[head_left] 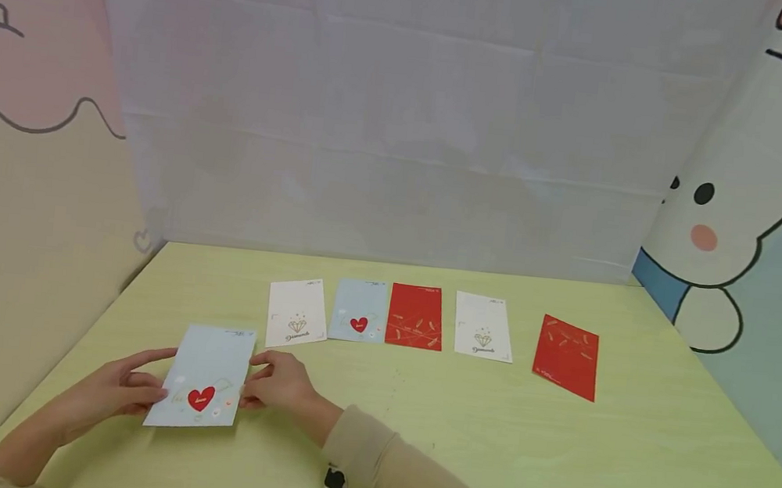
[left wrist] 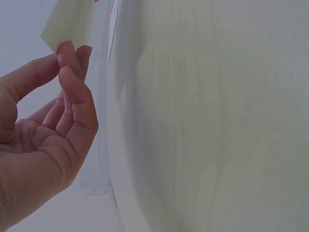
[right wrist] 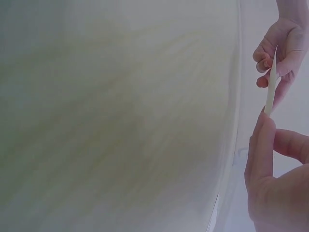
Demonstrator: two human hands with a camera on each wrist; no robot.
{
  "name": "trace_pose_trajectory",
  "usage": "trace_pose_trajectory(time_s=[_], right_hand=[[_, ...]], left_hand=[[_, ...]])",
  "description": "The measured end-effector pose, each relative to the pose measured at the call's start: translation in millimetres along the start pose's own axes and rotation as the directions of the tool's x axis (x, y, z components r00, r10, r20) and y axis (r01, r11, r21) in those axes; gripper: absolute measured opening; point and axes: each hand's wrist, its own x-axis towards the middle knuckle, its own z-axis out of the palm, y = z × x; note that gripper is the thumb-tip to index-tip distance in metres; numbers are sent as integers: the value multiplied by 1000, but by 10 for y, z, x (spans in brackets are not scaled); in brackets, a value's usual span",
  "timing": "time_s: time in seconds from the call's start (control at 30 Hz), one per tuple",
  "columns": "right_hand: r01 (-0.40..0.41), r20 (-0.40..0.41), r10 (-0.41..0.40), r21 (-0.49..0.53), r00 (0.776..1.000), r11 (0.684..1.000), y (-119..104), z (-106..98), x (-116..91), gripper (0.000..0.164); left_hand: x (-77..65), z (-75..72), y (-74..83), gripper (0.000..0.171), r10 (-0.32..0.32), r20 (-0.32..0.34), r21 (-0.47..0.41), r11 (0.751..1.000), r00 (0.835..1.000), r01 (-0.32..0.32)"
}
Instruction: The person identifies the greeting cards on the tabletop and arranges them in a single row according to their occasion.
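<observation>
A light blue card (head_left: 203, 377) with a red heart near its lower edge is held at the front left, above the table. My left hand (head_left: 110, 391) grips its left edge, thumb and fingertips at the side of the card. On the opposite edge, my right hand (head_left: 279, 381) pinches the card with its fingers bent. In the left wrist view the card's pale underside (left wrist: 70, 26) rises from the left fingertips. Seen almost edge-on in the right wrist view, the card (right wrist: 272, 87) spans between both hands.
Along the back of the yellow-green table (head_left: 456, 447) lie a white diamond card (head_left: 296, 309), another light blue heart card (head_left: 360, 308), a red card (head_left: 415, 315) and a second white card (head_left: 483, 330). Another red card (head_left: 567, 357) lies tilted farther right. A white sheet (head_left: 403, 119) hangs behind.
</observation>
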Motion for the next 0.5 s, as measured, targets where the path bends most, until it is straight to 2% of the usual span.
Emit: trace_pose_trajectory(time_s=[0.2, 0.5], right_hand=[[-22, 44, 22, -11, 999, 1000, 4, 56, -23, 21], [-74, 38, 76, -57, 996, 996, -12, 116, -8, 17]], left_hand=[[-61, -70, -47, 42, -48, 3, 33, 998, 999, 48], [-55, -102, -111, 45, -120, -30, 63, 991, 992, 122]])
